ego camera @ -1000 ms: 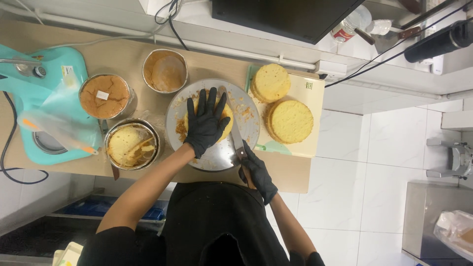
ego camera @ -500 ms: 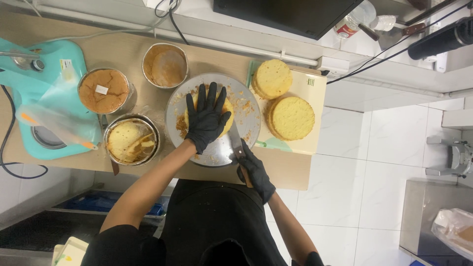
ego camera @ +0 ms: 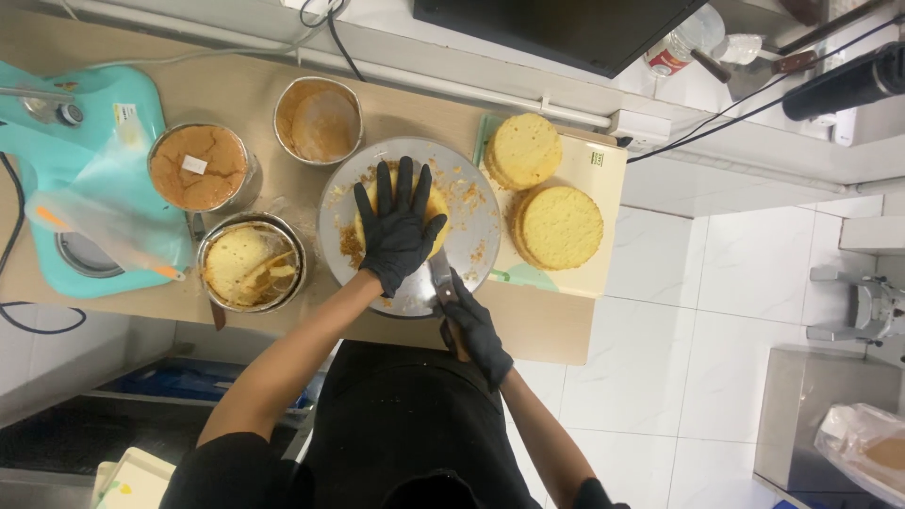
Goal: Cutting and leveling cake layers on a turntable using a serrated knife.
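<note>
Left hand [ego camera: 397, 231] in a black glove lay flat, fingers spread, on the round yellow sponge cake [ego camera: 436, 203] at frame centre; the right hand [ego camera: 474, 325] gripped a knife [ego camera: 441, 278].

My left hand [ego camera: 398, 231], in a black glove, presses flat with fingers spread on the yellow cake [ego camera: 436, 203] on the round metal turntable [ego camera: 476, 240]. My right hand [ego camera: 479, 330] has its grip closed on a knife [ego camera: 441, 275], the blade running in just under my left palm. Right of both, two cake layers [ego camera: 547, 203] lie on the surface [ego camera: 528, 325].
</note>
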